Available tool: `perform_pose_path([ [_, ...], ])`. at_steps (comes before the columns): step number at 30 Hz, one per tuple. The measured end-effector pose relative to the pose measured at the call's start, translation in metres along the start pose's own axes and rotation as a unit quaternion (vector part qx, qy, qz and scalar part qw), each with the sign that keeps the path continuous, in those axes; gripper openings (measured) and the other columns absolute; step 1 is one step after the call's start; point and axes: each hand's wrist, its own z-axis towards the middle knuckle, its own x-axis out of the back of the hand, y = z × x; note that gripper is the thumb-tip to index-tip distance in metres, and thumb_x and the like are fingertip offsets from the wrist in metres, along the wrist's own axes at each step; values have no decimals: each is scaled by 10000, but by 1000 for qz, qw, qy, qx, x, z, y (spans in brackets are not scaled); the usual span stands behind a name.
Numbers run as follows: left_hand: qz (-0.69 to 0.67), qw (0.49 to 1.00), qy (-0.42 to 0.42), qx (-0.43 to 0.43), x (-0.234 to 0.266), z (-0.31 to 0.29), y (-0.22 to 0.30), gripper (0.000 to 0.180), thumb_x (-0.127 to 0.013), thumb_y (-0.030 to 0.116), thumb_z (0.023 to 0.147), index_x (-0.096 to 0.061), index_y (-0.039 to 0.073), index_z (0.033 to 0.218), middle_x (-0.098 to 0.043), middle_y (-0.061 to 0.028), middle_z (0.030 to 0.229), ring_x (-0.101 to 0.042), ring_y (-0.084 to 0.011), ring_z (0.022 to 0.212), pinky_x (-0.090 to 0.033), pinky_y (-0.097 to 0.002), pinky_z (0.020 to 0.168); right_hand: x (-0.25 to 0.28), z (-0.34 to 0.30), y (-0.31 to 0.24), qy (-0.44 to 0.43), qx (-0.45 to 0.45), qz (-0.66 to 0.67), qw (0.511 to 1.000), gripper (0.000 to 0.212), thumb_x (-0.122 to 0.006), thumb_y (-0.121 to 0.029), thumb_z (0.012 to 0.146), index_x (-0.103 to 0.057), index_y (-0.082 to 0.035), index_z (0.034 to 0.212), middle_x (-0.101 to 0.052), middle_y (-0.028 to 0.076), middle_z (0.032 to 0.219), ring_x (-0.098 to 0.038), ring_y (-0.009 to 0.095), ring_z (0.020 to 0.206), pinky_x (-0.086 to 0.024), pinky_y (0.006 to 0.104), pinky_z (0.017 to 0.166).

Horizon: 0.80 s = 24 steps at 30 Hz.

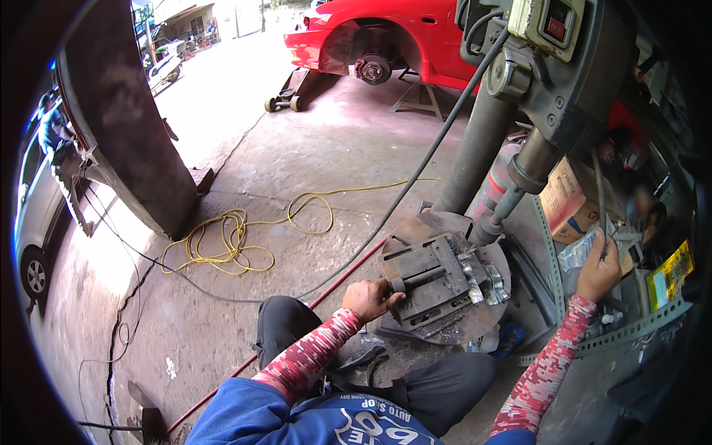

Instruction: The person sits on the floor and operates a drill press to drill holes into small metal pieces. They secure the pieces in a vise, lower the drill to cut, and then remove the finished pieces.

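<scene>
A drill press (545, 96) stands in front of me on the right. Its chuck (486, 228) points down at the round, worn work table (497, 256). On that table lies a steel drill press vise (424, 258), with shiny, jagged metal pieces (486, 283) at its jaw end, close to the chuck. My left hand (368, 300) is closed at the near left end of the vise, by the screw; the part under the fingers is partly hidden. Raised on the right, my right hand (599, 271) grips the lower end of the press's feed lever (599, 185).
Coiled yellow cord (230, 241) and a black cable (400, 196) lie on the concrete left of the press. A red car (371, 37) with a wheel off stands behind, near a jack stand (419, 96). Cardboard boxes (567, 200) and a perforated metal rail (549, 259) are at right.
</scene>
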Motion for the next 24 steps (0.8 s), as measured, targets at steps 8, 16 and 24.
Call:
perform_pose_path([
  [8,-31,999,6,9,-1,-1,-1,599,-611,642,882,-654,58,757,-630,-175,611,-652,-377,601,-513,-464,562,-5,-2,19,3,18,-28,999,289,-652,-275,985,-745,-4,1026,-746,167,943,-720,321,845,-542,382,743],
  [16,-23,999,-24,36,8,-2,3,584,-595,644,886,-681,68,843,-665,-187,681,-670,-401,669,-529,-483,608,-8,-1,24,1,12,-17,1000,306,-672,-305,974,-748,-13,1029,-750,153,911,-724,292,806,-543,374,712],
  [24,-9,998,-38,46,7,1,3,589,-608,650,870,-721,71,879,-692,-193,738,-689,-391,718,-541,-480,657,-4,0,3,4,-14,-39,999,267,-654,-288,976,-755,-42,1003,-748,141,942,-717,321,851,-537,393,742],
])
